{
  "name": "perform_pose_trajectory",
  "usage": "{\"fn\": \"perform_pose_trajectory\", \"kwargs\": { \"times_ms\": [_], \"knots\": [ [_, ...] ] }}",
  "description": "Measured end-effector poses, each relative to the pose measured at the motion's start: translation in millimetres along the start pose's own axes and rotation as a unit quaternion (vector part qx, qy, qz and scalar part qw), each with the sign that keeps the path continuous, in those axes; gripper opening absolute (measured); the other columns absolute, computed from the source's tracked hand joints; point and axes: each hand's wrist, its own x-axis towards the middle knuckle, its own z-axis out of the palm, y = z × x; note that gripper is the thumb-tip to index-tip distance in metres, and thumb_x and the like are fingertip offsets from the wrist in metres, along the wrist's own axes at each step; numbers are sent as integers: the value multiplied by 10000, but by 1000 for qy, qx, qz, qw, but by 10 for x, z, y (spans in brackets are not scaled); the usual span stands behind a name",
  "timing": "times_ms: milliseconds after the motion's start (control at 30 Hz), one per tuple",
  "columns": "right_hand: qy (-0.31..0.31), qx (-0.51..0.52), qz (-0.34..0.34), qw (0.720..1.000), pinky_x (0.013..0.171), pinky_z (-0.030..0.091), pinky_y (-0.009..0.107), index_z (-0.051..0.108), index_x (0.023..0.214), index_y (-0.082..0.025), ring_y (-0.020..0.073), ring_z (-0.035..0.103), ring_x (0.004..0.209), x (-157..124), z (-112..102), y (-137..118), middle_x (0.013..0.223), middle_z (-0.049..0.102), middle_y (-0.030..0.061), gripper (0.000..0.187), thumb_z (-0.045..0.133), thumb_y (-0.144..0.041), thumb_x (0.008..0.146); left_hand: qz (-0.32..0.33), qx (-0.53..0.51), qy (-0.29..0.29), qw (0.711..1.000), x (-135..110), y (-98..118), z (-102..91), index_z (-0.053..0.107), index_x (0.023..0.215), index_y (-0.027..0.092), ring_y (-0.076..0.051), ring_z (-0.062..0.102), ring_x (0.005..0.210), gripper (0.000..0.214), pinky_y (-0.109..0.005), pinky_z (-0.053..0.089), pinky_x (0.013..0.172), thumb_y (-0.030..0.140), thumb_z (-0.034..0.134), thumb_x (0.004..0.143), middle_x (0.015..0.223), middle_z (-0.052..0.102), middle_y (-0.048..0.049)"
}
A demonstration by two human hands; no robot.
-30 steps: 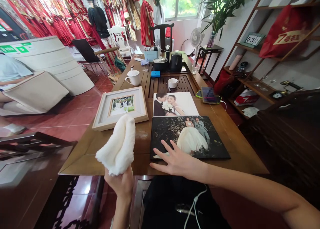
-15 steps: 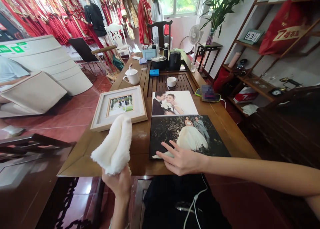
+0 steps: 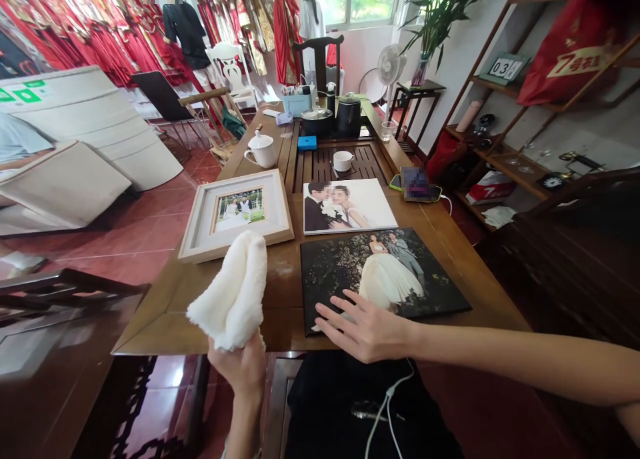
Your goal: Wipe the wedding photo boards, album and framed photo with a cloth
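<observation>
My left hand [image 3: 240, 365] is closed around the lower end of a fluffy white cloth [image 3: 233, 299], held up over the table's front edge. Fingers spread, my right hand [image 3: 367, 325] rests on the near left part of a dark wedding photo panel [image 3: 335, 265]. This panel lies flat and slightly turned, its picture showing a couple and a wide white gown. Just behind it lies a lighter wedding photo panel [image 3: 375, 202]. A pale wooden picture frame [image 3: 197, 205] with a small couple photo lies to the left, beyond the cloth.
On the wooden table [image 3: 280, 319] stand a lidded white teapot [image 3: 261, 150], a white cup [image 3: 343, 161], a blue box [image 3: 307, 143] and a black kettle [image 3: 349, 115]. A phone [image 3: 419, 185] with a cable lies at the right edge. Shelves [image 3: 530, 172] stand right.
The dark photo panel has turned slightly and its near left corner has come toward me, with my right hand moving along. The cloth stays in my left hand, almost unmoved.
</observation>
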Motion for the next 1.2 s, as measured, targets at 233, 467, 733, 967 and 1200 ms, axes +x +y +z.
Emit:
{"fn": "perform_pose_trajectory", "kwargs": {
  "times_ms": [233,467,733,967,1200],
  "knots": [
    [-1,-13,-27,1000,832,580,479,635,1136,-14,302,670,1031,-4,-136,49,1144,693,190,310,481,-154,906,-4,-4,17,1000,-18,-53,5,643,809,120,-196,634,690,251,-338,549,737,242,710,600,746,678,-35],
    [33,43,17,998,936,555,496,578,1195,44,334,609,1157,42,-583,220,1164,671,241,357,462,-95,887,-8,-7,10,1000,-32,-67,-4,651,828,115,-216,641,750,246,-347,546,744,220,694,610,791,689,-56],
    [109,137,274,946,832,630,394,527,1315,-208,245,682,1039,41,-1189,491,1154,698,83,424,434,-152,904,7,-13,21,1000,-53,78,82,641,789,146,-164,552,566,220,-326,537,632,261,685,607,610,616,6],
    [566,50,434,699,873,557,530,706,1012,-93,294,704,913,95,-1130,858,968,726,97,265,669,-155,758,-1,-10,-1,1000,-230,192,207,636,816,169,-238,633,749,205,-403,545,766,240,657,625,784,673,-54],
    [683,160,494,514,990,474,565,728,874,-122,294,680,984,-225,-855,845,798,726,56,244,600,-36,686,32,-33,23,999,-468,208,311,526,1046,148,-233,643,825,410,-390,537,799,203,658,662,904,640,-63]
  ]
}}
